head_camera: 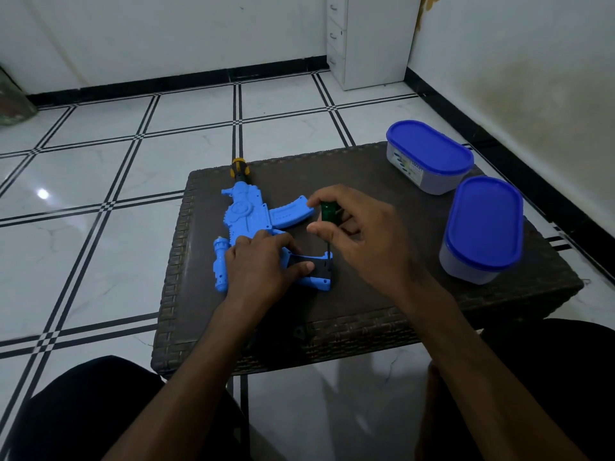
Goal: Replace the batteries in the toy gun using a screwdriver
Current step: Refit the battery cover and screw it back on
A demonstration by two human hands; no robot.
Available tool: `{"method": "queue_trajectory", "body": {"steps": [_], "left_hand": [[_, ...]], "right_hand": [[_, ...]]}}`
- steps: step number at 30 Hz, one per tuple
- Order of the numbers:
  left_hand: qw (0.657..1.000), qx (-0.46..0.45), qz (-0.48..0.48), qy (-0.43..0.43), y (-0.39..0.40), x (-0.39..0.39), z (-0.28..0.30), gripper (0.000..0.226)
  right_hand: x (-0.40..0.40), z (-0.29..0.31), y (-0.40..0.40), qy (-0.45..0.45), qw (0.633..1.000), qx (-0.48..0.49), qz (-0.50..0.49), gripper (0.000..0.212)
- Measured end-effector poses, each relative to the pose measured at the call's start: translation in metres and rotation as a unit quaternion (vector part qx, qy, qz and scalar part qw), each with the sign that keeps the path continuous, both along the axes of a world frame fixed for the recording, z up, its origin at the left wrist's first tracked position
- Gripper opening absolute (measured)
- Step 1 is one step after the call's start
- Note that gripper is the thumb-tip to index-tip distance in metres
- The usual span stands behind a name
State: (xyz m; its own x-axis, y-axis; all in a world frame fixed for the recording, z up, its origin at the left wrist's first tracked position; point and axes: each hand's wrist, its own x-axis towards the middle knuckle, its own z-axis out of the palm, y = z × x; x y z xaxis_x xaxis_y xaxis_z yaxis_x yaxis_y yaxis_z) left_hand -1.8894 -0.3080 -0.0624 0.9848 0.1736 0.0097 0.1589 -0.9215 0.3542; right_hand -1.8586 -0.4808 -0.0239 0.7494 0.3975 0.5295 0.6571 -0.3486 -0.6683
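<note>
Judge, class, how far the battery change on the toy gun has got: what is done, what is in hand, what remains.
Done: the toy gun lies flat on the table, steadied by the left hand. In hand: the right hand grips the green-handled screwdriver, tip down on the dark grip cover. Left: the cover looks still on, and no batteries are visible, so opening, swapping and closing remain.

Toy gun (246, 221) on table (366, 301); containers (429, 154) right.
</note>
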Motion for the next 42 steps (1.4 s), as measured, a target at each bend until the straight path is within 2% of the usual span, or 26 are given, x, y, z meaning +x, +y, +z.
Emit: {"method": "queue_trajectory", "body": {"steps": [3, 7, 15, 22, 27, 31, 35, 38, 42], "left_hand": [[1.000, -0.001, 0.001, 0.003, 0.0000, 0.0004, 0.0001, 0.032], [1.000, -0.006, 0.000, 0.001, 0.0001, 0.0010, -0.0003, 0.032], [1.000, -0.010, 0.001, -0.007, 0.0014, 0.0012, -0.0021, 0.031], [1.000, 0.003, -0.002, -0.004, 0.0011, 0.0018, -0.0023, 0.032], [1.000, 0.000, -0.002, -0.003, -0.0008, 0.0007, 0.0004, 0.036], [1.000, 0.001, -0.001, 0.001, -0.0006, 0.0008, 0.0004, 0.034], [1.000, -0.003, -0.005, 0.002, 0.0000, 0.0011, 0.0001, 0.030], [1.000, -0.008, -0.005, 0.001, 0.0002, 0.0017, -0.0007, 0.029], [1.000, -0.013, -0.004, -0.005, 0.0006, 0.0008, -0.0007, 0.028]], "right_hand": [[-0.0013, 0.0025, -0.0028, -0.003, 1.000, -0.020, 0.006, 0.051], [0.0006, -0.0018, -0.0022, -0.056, 0.997, -0.044, 0.001, 0.038], [-0.0044, 0.0027, -0.0073, 0.016, 0.996, 0.012, 0.082, 0.047], [-0.0021, 0.0005, -0.0045, -0.012, 0.997, -0.012, 0.071, 0.034], [-0.0029, 0.0031, -0.0063, 0.010, 0.999, -0.007, 0.041, 0.021], [-0.0040, 0.0015, -0.0058, 0.033, 0.999, 0.001, 0.008, 0.028], [-0.0057, 0.0021, -0.0081, 0.071, 0.997, 0.031, 0.023, 0.027], [-0.0057, 0.0031, -0.0081, 0.036, 0.999, 0.017, 0.021, 0.035], [-0.0031, 0.0017, -0.0073, -0.019, 0.999, -0.005, 0.042, 0.031]]}}
